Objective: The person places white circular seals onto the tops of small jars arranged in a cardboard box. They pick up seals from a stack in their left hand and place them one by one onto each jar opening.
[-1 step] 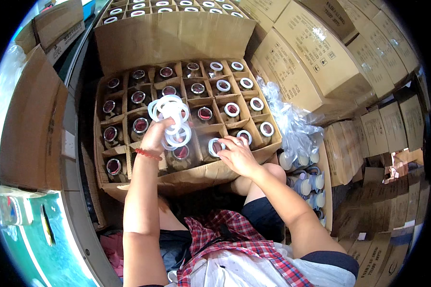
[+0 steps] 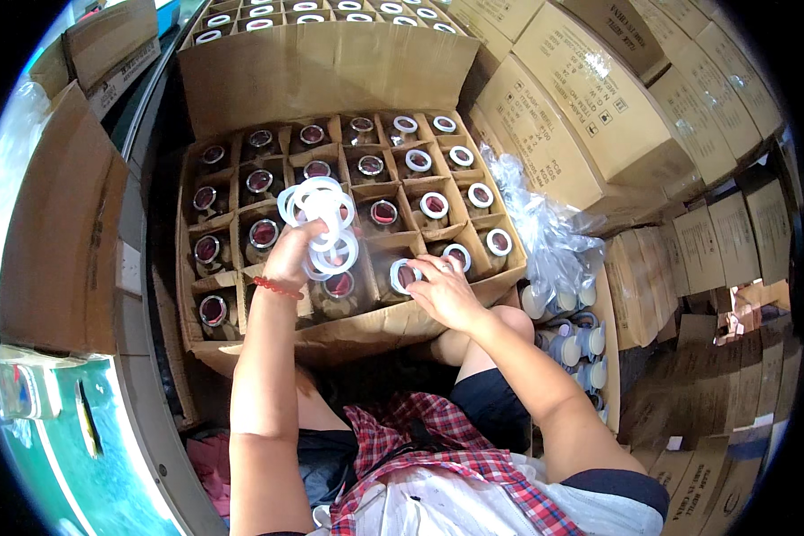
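Observation:
A divided cardboard carton holds several glass flasks, upright, one per compartment, with dark red inside their mouths. In my left hand, closed over the carton's middle, is a loose bunch of white plastic rings. My right hand has its bent fingers on a white ring at the mouth of a front-row flask. Part of that ring lies behind the fingertips. White rings sit on flask mouths in the right-hand columns, while those at the left show bare silvery rims.
Behind stands another carton of ringed flasks. Clear plastic bags lie along the right edge, above a box of pale-lidded containers. Stacked cartons rise at the right. A green-topped table is at the left.

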Tool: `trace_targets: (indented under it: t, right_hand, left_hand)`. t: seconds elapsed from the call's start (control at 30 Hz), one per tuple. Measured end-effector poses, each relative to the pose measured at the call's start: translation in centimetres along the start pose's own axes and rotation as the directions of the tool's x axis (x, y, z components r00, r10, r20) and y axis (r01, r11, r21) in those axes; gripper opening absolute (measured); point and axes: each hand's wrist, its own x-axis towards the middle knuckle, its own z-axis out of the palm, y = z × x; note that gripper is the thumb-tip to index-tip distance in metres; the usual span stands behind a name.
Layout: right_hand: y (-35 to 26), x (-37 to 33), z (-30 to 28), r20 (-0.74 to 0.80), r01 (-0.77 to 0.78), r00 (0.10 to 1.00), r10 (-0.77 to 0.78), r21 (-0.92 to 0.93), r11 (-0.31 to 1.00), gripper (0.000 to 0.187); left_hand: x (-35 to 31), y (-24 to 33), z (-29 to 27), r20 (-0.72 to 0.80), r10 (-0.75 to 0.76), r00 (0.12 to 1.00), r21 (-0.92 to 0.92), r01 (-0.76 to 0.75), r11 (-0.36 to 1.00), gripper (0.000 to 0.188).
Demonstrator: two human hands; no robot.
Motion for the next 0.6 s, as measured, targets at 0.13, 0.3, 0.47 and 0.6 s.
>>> trace_targets:
  t: [0.13,0.3,0.47,0.6]
  right_hand:
    - [0.2,0.5,-0.6,0.098,0.062,0.993,-0.065,0.038,0.997,0.013]
    - [0.4,1.6,-0.8,0.155,0.167,0.973,-0.171,0.036,0.985,0.015]
    - [2.2,2.6,0.5,0.151,0.117,0.976,-0.158,0.249,0.961,0.012]
    - [1.2,2.9,0.6,0.058,0.050,0.997,-0.056,0.109,0.993,0.012]
  left_hand:
    - [0.1,0.2,0.2,0.002,-0.014,1.000,0.003,0.014,1.000,0.040]
    - [-0.1,0.2,0.7,-0.039,0.011,0.999,0.002,-0.011,1.000,0.041]
    - [0.2,0.2,0.6,-0.001,0.014,1.000,0.048,-0.014,0.999,0.042]
    - [0.0,0.3,-0.1,-0.003,0.025,1.000,0.024,-0.024,0.999,0.043]
